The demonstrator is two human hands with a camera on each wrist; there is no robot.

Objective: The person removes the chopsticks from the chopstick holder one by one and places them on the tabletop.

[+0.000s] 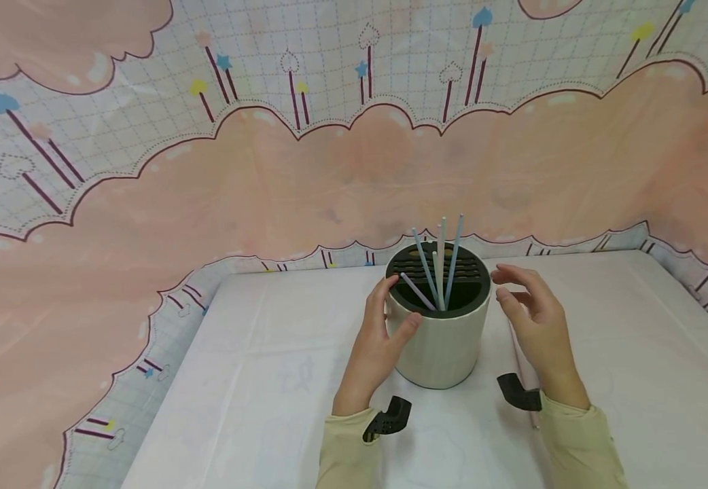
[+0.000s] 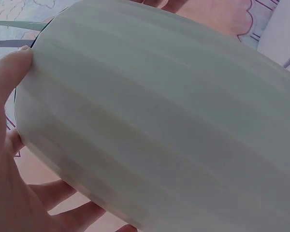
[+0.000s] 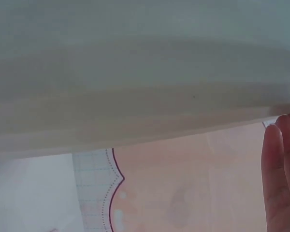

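A white ribbed cylindrical utensil holder (image 1: 441, 350) with a dark green slotted top (image 1: 442, 261) stands upright on the table. Several thin pastel sticks (image 1: 454, 261), pale blue, white and lilac, lean in its front opening. My left hand (image 1: 375, 339) holds the holder at its left side, with the thumb at the front of the rim. In the left wrist view, the fingers (image 2: 55, 193) curl round the ribbed wall. My right hand (image 1: 537, 326) is beside the holder's right rim, fingers bent loosely and apart, holding nothing. Its fingertips (image 3: 273, 135) show close to the wall in the right wrist view.
A thin pinkish stick (image 1: 518, 353) lies on the white-covered table (image 1: 256, 380), partly hidden under my right forearm. Behind the table hangs a peach and white patterned cloth (image 1: 329, 183). Each wrist carries a black strap mount (image 1: 391, 418).
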